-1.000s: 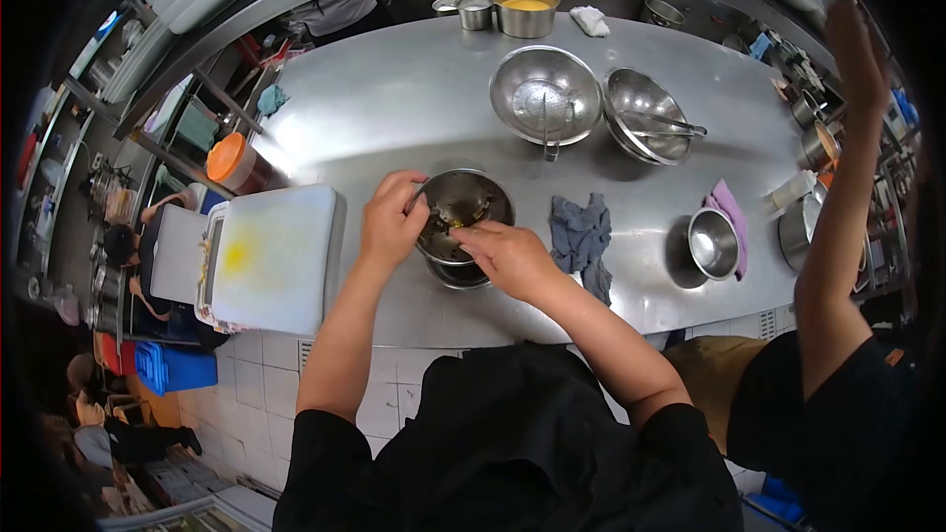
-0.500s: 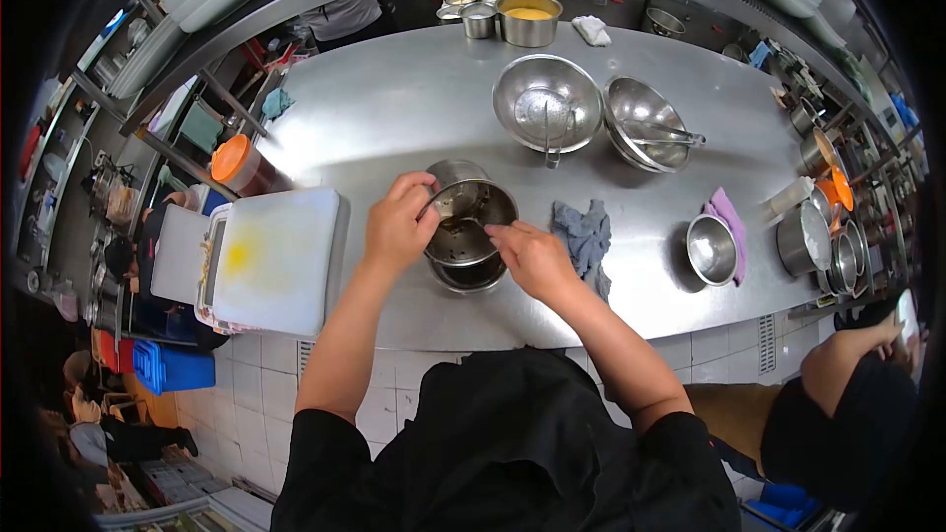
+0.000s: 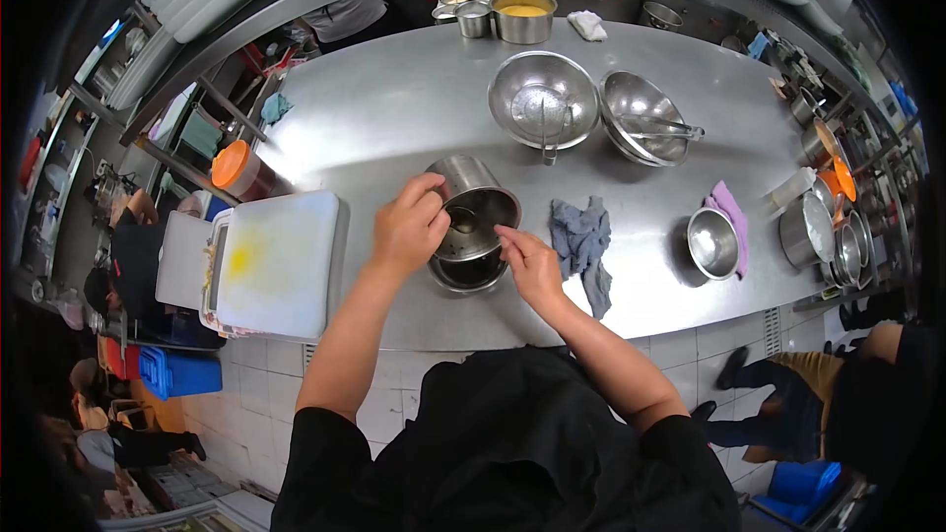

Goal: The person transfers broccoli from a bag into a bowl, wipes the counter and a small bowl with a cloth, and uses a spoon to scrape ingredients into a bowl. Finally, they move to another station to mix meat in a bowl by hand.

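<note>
My left hand [image 3: 409, 227] is closed on the left rim of a steel pot [image 3: 471, 175], which is tipped with its mouth toward me. Dark bits cling to the pot's inner wall. Directly below its mouth stands a second steel container [image 3: 467, 276], partly hidden by the pot. My right hand [image 3: 533, 268] is at the pot's right rim, fingers pinched together at the mouth. Whether a small tool is between those fingers I cannot make out. Just right of that hand lies a crumpled grey cloth [image 3: 581, 236].
Left stands a white cutting board [image 3: 286, 261] with a yellow stain. Two large steel bowls [image 3: 544, 64] [image 3: 641, 89] with utensils sit behind. A small bowl [image 3: 711, 242] rests by a purple cloth [image 3: 734, 212]. A pot of yellow contents [image 3: 524, 30] is at the back; a person [image 3: 823, 394] stands right.
My right hand has drawn back from inside the pot to its right rim. The pot is tipped further, with fewer dark bits inside. The person at right has moved.
</note>
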Demonstrator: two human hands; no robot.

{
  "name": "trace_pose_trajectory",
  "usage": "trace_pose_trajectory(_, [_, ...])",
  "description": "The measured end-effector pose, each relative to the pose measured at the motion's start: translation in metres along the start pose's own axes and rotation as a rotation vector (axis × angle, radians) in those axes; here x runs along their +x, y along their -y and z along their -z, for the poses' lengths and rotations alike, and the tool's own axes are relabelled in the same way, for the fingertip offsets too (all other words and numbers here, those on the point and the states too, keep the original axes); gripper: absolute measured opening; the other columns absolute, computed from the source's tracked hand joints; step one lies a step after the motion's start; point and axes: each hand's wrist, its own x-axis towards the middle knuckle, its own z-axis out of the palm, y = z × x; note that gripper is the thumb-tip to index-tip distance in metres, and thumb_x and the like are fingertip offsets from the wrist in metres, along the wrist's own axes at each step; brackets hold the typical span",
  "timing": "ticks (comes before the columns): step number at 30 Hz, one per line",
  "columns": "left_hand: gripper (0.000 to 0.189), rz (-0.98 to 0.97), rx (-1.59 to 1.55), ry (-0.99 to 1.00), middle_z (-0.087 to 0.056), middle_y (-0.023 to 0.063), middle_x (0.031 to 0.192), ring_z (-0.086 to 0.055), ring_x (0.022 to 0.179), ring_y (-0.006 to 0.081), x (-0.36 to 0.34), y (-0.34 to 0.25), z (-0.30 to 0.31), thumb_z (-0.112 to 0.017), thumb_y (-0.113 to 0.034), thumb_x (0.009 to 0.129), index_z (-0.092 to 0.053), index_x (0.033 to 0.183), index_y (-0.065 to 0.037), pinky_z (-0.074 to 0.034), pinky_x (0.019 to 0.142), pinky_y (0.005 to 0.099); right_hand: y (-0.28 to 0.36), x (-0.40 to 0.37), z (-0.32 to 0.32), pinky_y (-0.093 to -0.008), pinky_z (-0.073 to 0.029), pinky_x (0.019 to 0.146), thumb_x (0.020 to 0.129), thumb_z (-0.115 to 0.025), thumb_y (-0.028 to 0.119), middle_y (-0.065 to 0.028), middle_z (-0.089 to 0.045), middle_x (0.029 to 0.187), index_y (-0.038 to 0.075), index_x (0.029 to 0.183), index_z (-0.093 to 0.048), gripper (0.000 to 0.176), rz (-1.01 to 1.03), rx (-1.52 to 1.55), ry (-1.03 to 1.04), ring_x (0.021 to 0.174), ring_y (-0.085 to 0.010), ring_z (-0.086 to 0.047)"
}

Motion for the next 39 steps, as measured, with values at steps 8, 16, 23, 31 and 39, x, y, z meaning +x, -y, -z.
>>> trace_pose_trajectory(8, [0.014, -0.098, 0.079, -0.044, -0.065, 0.0038, 0.108, -0.061, 0.062, 0.0198, -0.004, 0.013, -0.007, -0.067, -0.006, 0.069, -0.052, 0.069, -0.006, -0.05, 0.054, 0.0336, 0.005, -0.013, 0.011, -0.0274, -0.048, 0.058, 0.095, -0.055, 0.013, -0.0079, -0.063, 0.081, 0.006, 0.114, -0.067, 0.023, -0.342, 0.295, 0.154, 0.064, -0.0145, -0.06])
trace_pose_trajectory(16, [0.017, -0.102, 0.098, -0.064, -0.065, 0.0038, 0.109, -0.059, 0.061, 0.0187, -0.011, 0.031, -0.011, -0.068, -0.005, 0.067, -0.051, 0.068, -0.007, -0.049, 0.054, 0.033, 0.003, -0.031, 0.028, -0.0283, -0.047, 0.057, 0.095, -0.055, 0.012, -0.0071, -0.063, 0.079, 0.007, 0.115, -0.066, 0.023, -0.18, 0.211, 0.154, 0.061, -0.0147, -0.058])
trace_pose_trajectory(23, [0.019, -0.134, 0.102, -0.044, -0.064, 0.0043, 0.11, -0.058, 0.06, 0.0178, -0.008, 0.014, -0.008, -0.069, -0.005, 0.066, -0.051, 0.069, -0.007, -0.05, 0.053, 0.032, -0.002, 0.013, 0.001, -0.0333, -0.048, 0.065, 0.092, -0.058, 0.01, -0.0122, -0.063, 0.08, 0.006, 0.114, -0.065, 0.024, 0.064, -0.034, -0.028, 0.069, -0.0258, -0.061])
trace_pose_trajectory(31, [0.019, -0.151, 0.097, -0.08, -0.064, 0.0048, 0.111, -0.058, 0.06, 0.0174, -0.009, 0.016, -0.013, -0.07, -0.005, 0.065, -0.051, 0.07, -0.007, -0.049, 0.053, 0.0317, 0.005, -0.022, 0.014, -0.0253, -0.046, 0.053, 0.096, -0.056, 0.015, -0.0043, -0.061, 0.075, 0.007, 0.115, -0.066, 0.024, -0.376, 0.265, 0.158, 0.057, -0.0094, -0.055])
trace_pose_trajectory(39, [0.019, -0.156, 0.134, -0.077, -0.064, 0.0041, 0.11, -0.057, 0.059, 0.0166, -0.009, 0.021, -0.017, -0.07, -0.005, 0.065, -0.051, 0.069, -0.008, -0.049, 0.052, 0.0312, 0.002, -0.03, 0.03, -0.0242, -0.045, 0.052, 0.096, -0.056, 0.014, -0.0055, -0.062, 0.081, 0.006, 0.114, -0.066, 0.023, -0.335, 0.31, 0.137, 0.054, -0.0093, -0.055])
